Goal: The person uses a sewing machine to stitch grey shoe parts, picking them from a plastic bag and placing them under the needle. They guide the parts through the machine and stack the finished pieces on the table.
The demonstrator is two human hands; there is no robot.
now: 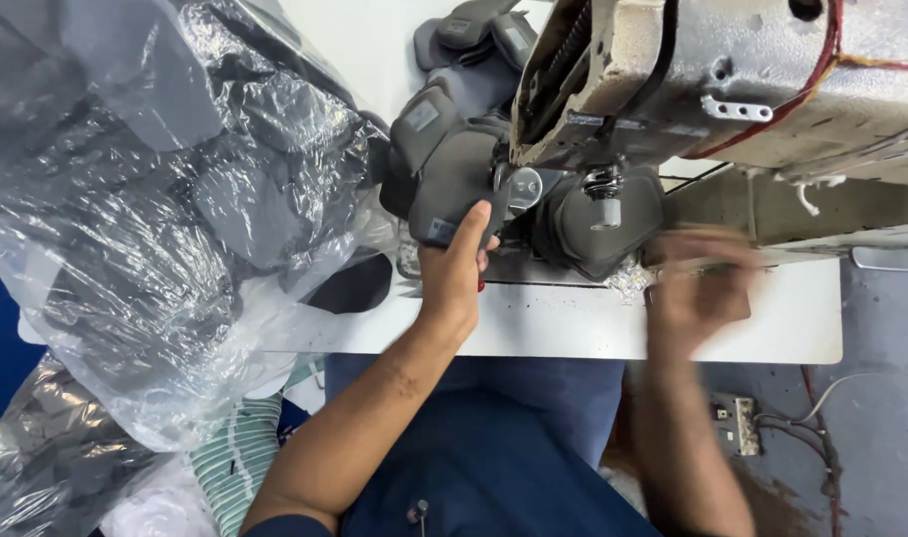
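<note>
White table point(573, 328) bears grey padded piece point(454, 174), pinched by left hand point(454, 273); right hand point(697, 288) blurred, grip unclear.

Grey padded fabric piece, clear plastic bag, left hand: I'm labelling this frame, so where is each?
Grey padded fabric piece point(452, 174), head view, on its front panel.
Clear plastic bag point(165, 199), head view, on its crinkled side.
Left hand point(454, 273), head view, on its back.

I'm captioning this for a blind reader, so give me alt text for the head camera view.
A person's left hand presses a grey padded piece against a worn sewing machine on a white table, while the blurred right hand rests on the table to the right. A clear plastic bag of dark pieces sits at left.
</note>
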